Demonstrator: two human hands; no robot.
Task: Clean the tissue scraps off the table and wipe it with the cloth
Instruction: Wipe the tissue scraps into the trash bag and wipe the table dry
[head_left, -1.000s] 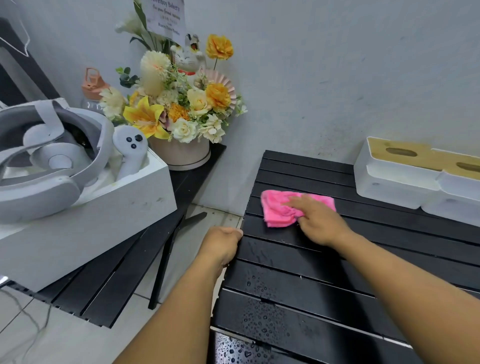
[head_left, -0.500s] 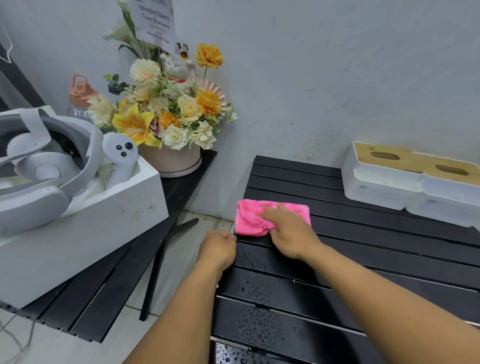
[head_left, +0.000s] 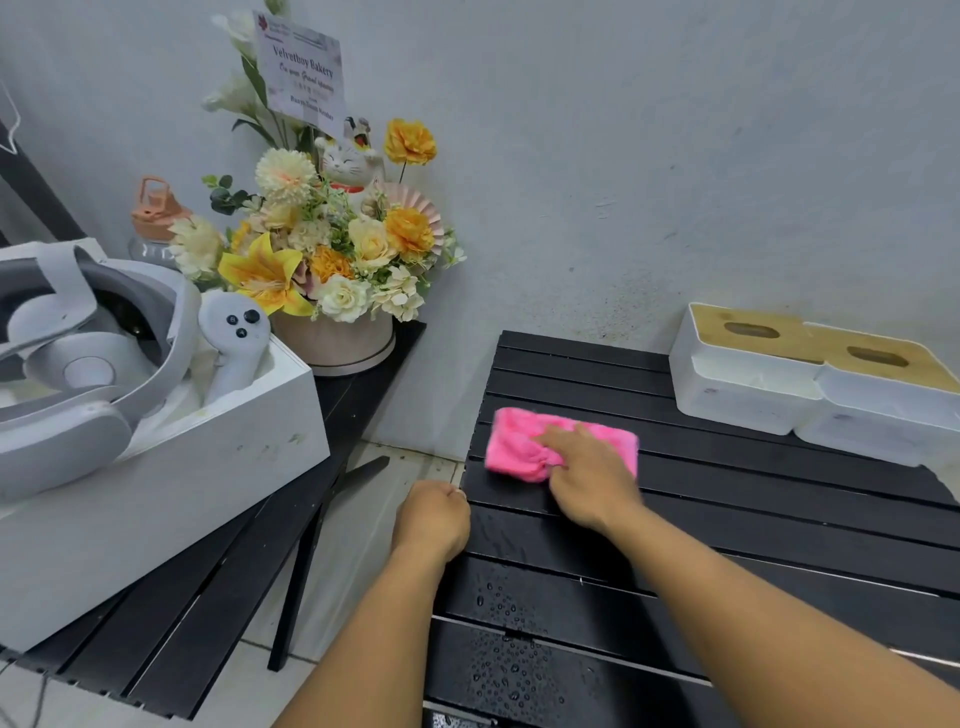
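While two black slatted tables stand side by side, the left table (head_left: 171, 644) carries one white box (head_left: 171, 483) holding a headset (head_left: 78, 364) and one controller (head_left: 234, 338), plus one flower arrangement (head_left: 322, 260) behind it. Next comes the left hand (head_left: 431, 519), curled into a loose fist against the left edge of the right table (head_left: 727, 545), gripping nothing visible. One pink cloth (head_left: 524, 441) lies on the slats near that table's left edge, its long axis running left to right along the slats, bunched at the near side. Resting on the cloth's right half is the right hand (head_left: 592, 478), palm down, fingers extended and pressing it flat; most of the cloth shows left of the fingers. Water droplets (head_left: 509, 675) bead the nearest slats. Two white tissue boxes (head_left: 753, 384) sit at the far right.
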